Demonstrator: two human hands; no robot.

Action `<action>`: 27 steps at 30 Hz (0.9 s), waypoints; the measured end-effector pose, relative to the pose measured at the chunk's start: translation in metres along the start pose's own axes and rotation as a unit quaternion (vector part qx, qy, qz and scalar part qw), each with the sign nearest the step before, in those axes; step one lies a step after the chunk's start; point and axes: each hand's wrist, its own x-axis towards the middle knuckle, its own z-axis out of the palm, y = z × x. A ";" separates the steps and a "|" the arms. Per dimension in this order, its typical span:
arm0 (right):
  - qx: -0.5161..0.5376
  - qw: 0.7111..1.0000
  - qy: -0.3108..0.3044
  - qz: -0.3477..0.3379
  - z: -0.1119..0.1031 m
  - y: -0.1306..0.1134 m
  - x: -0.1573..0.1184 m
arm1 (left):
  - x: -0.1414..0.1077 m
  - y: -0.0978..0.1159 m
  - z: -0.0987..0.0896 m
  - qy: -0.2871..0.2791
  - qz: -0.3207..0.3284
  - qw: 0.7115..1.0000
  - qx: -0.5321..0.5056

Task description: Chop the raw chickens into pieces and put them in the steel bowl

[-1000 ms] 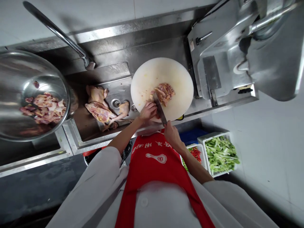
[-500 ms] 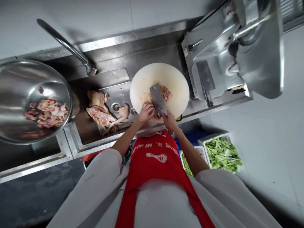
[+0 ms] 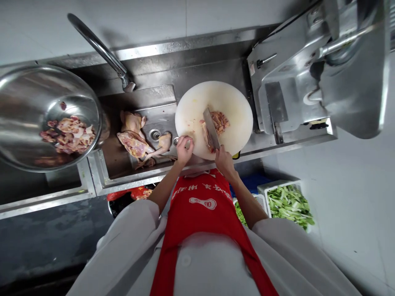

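My right hand [image 3: 225, 161] is wrapped round the handle of a cleaver [image 3: 211, 128], whose blade stands over the round white cutting board [image 3: 239, 111]. Chopped meat [image 3: 221, 122] lies to the right of the blade, and a longer strip of meat [image 3: 205, 136] is along its left side. At the board's lower left edge, away from the meat, is my left hand [image 3: 185, 149]. Its fingers are curled together; whatever they may hold is too small to make out.
Poultry pieces [image 3: 135, 140] lie in the sink left of the board, below a faucet [image 3: 103, 51]. A large steel bowl [image 3: 23, 119] holds cut meat. A slicer [image 3: 308, 78] with another cleaver [image 3: 275, 107] stands right. Greens fill a crate [image 3: 288, 203] below.
My left hand has moved off the meat, left to the board's edge. The cleaver's blade has turned more upright, showing the meat on both sides. The whole view has shifted slightly.
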 end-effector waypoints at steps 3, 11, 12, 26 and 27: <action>0.016 1.000 0.011 -0.004 0.001 0.007 0.005 | 0.005 0.011 0.028 -0.053 -0.058 0.996 -0.038; 0.067 0.995 0.000 -0.069 0.008 -0.015 0.023 | 0.020 0.015 0.049 -0.026 -0.170 0.982 -0.084; 0.069 0.995 -0.001 -0.075 0.006 -0.019 0.025 | 0.021 0.013 0.047 -0.016 -0.167 0.982 -0.081; 0.064 0.995 -0.051 -0.062 -0.004 -0.023 0.008 | 0.036 0.019 0.048 -0.005 -0.252 0.967 -0.034; 0.073 0.994 -0.036 -0.070 -0.006 -0.029 0.021 | 0.038 0.019 0.047 -0.008 -0.258 0.966 -0.031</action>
